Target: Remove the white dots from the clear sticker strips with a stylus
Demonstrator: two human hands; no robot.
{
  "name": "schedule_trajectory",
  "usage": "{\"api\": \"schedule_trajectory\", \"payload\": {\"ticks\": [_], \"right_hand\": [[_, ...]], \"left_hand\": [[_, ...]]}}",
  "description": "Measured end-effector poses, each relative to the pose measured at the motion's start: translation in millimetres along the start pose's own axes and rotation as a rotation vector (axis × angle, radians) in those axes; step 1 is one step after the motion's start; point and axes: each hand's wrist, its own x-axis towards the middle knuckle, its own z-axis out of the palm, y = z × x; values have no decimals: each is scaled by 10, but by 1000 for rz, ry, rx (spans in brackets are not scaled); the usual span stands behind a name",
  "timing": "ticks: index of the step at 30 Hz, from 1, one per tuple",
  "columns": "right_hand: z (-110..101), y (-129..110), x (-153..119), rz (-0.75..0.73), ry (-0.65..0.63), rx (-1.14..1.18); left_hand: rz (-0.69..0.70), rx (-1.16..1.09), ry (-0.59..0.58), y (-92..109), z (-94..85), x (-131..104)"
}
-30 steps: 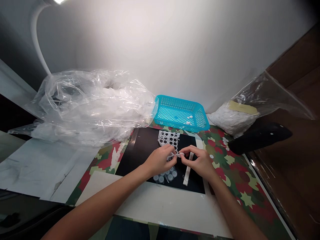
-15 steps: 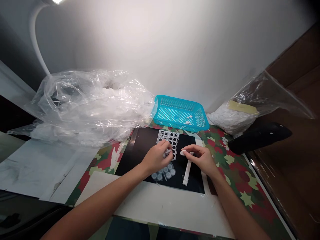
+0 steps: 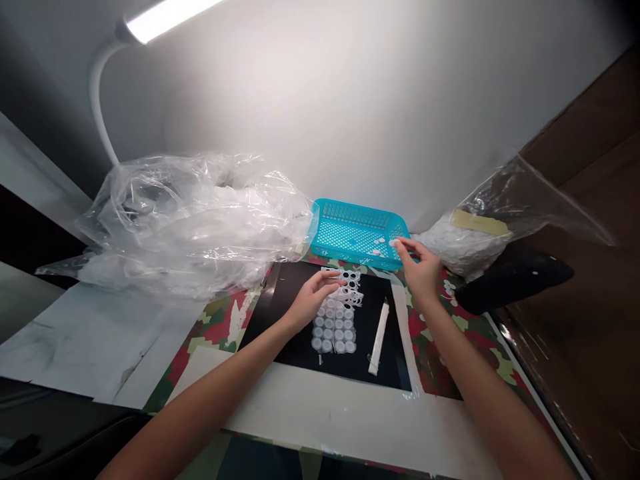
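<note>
My right hand (image 3: 421,267) is raised at the front right corner of the blue basket (image 3: 340,255), pinching a small white disc (image 3: 393,243) over it. A few similar white discs lie inside the basket. My left hand (image 3: 313,300) hovers over the black mat (image 3: 295,347), fingers apart, beside a white lattice with round holes (image 3: 351,280). Nearer me, rows of round translucent caps (image 3: 334,332) lie on the mat. To their right is a white-handled tool (image 3: 379,339) with a dark tip.
A large clear plastic bag (image 3: 210,220) fills the back left. At the back right stand a bag of white pieces (image 3: 463,247) and a black object (image 3: 515,280). White discs lie beside it on the camouflage cloth (image 3: 500,347). A lamp (image 3: 170,17) shines above.
My right hand has moved up from the mat to the basket with the white disc. My left hand has opened. The caps now lie in neat rows, and the view has shifted slightly.
</note>
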Motion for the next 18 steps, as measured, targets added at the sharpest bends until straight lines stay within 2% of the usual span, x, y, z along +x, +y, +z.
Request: {"api": "schedule_trajectory", "payload": {"ticks": [3, 5, 8, 11, 14, 18], "right_hand": [[48, 22, 240, -48, -2, -63], [76, -38, 236, -69, -13, -74], [103, -222, -7, -71, -61, -42], [114, -414, -386, -13, -184, 34], [130, -491, -703, 120, -288, 137], [182, -443, -908, 326, -359, 344]], "left_hand": [[-39, -94, -15, 6, -19, -1], [-59, -139, -28, 0, -23, -6], [-84, -194, -57, -10, -16, -19], [-101, -258, -89, -10, -5, -34], [-114, -308, -108, -6, -4, -43], [-108, -328, -143, -18, -14, -47]]}}
